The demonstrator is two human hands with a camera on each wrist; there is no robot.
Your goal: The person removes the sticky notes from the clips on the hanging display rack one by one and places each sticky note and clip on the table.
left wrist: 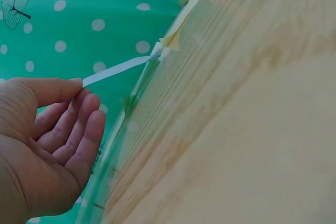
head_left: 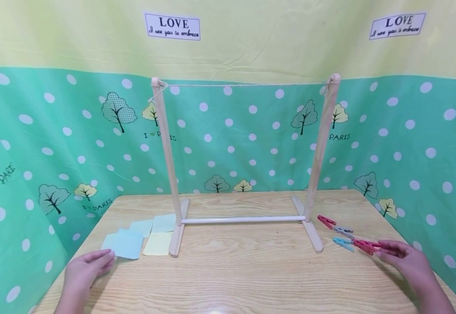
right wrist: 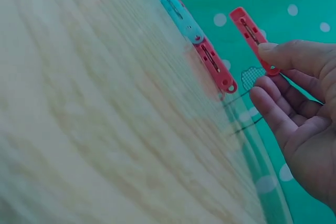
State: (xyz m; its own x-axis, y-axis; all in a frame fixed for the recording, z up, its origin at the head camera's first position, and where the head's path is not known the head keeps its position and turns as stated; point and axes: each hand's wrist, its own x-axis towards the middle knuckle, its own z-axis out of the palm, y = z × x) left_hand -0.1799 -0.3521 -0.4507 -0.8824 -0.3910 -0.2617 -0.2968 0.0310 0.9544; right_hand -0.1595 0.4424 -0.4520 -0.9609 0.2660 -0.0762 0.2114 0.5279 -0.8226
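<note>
At the table's left my left hand [head_left: 88, 268] pinches a light blue paper square [head_left: 130, 244] by its edge, between thumb and fingers. In the left wrist view that paper [left wrist: 118, 71] shows nearly edge-on, tilted up from the table. More blue squares [head_left: 141, 227] and a pale yellow square [head_left: 157, 243] lie behind and beside it. Over on the right, my right hand [head_left: 406, 257] pinches a red clothespin [right wrist: 248, 27] by one end, with the thumb on top. Nearby on the table lie another red clothespin [right wrist: 214, 66] and a blue clothespin [right wrist: 181, 14].
Between the hands stands a wooden frame with a left post [head_left: 167, 148], a right post [head_left: 322, 148] and a low white crossbar [head_left: 243, 220]. A string [head_left: 243, 85] spans the post tops. Further clothespins [head_left: 326, 221] lie beside its right foot. A dotted green curtain [head_left: 228, 144] hangs behind.
</note>
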